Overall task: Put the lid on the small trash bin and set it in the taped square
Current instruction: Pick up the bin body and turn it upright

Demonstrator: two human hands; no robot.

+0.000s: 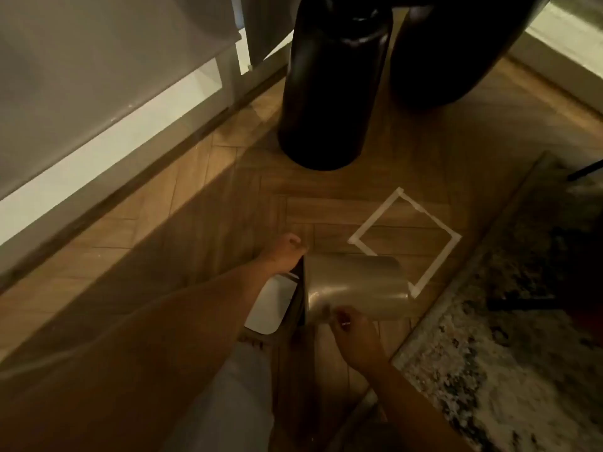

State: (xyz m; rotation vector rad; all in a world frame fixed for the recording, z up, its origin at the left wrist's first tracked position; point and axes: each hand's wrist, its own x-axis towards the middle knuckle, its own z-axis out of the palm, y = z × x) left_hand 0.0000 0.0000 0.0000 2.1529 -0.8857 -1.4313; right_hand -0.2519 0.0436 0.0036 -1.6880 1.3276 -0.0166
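The small trash bin (355,285), a shiny metal cylinder, lies tipped on its side just above the wood floor, its base pointing right. At its left end is the lid (274,303), a dark rim around a white panel, pressed against the bin's mouth. My left hand (285,254) curls over the top of that rim. My right hand (354,331) grips the bin's lower side from underneath. The taped square (455,238), marked in white tape, lies on the floor just beyond the bin, which covers its near corner.
Two tall black cylinders (329,93) (456,50) stand on the floor behind the square. A mottled rug (509,337) borders the square on the right. White furniture (81,102) runs along the left. My light trouser leg (228,396) is at the bottom.
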